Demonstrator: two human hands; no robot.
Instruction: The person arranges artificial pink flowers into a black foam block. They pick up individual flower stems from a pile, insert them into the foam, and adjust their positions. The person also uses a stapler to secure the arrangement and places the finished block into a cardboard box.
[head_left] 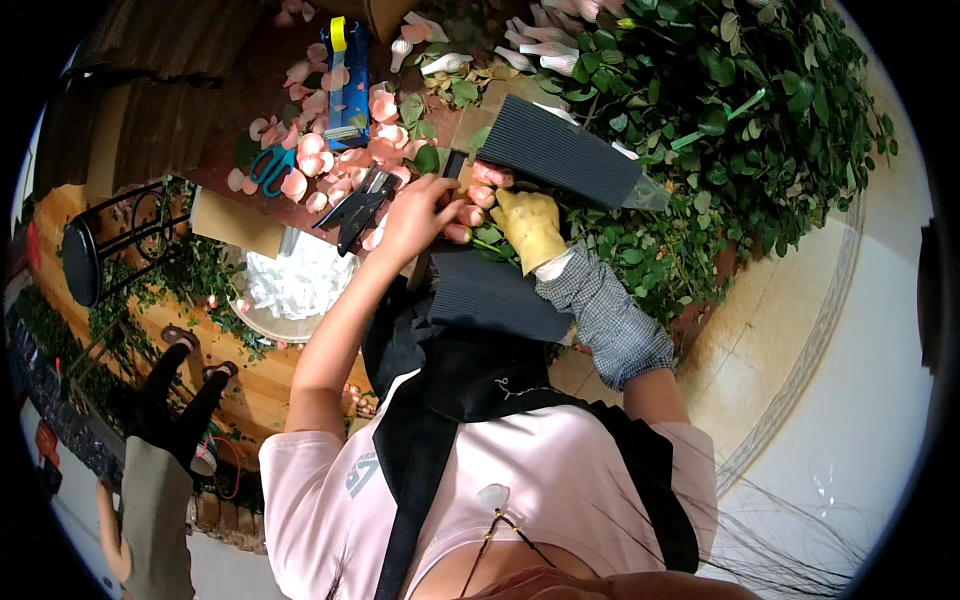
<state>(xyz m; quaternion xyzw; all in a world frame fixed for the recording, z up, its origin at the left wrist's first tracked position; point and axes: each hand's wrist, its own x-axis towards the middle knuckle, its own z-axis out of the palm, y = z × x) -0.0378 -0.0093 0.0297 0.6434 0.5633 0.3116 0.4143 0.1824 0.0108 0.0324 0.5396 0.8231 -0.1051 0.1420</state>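
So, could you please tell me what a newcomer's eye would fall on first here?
Probably the yellow glove on the right hand, near the middle, with pink roses between it and the left hand. Next come the leaves heaped at upper right and the blue tape dispenser among pink petals, top left of centre.

Plank flooring (262, 400), orange-brown, was seen at 8 o'clock. Beige floor tiles (765, 315) with thin joints were seen at 3 o'clock, edged by a grey patterned border strip (829, 330), bent by the lens and run down toward 4 o'clock. Beyond it, a glossy white surface (850, 420) was marked by a small glare. A black round-seated stool (82, 262) was placed at 9 o'clock. A reddish-brown tabletop (225, 160) was shown at 10 o'clock. The tiles were brightly lit; the tabletop was partly shaded.
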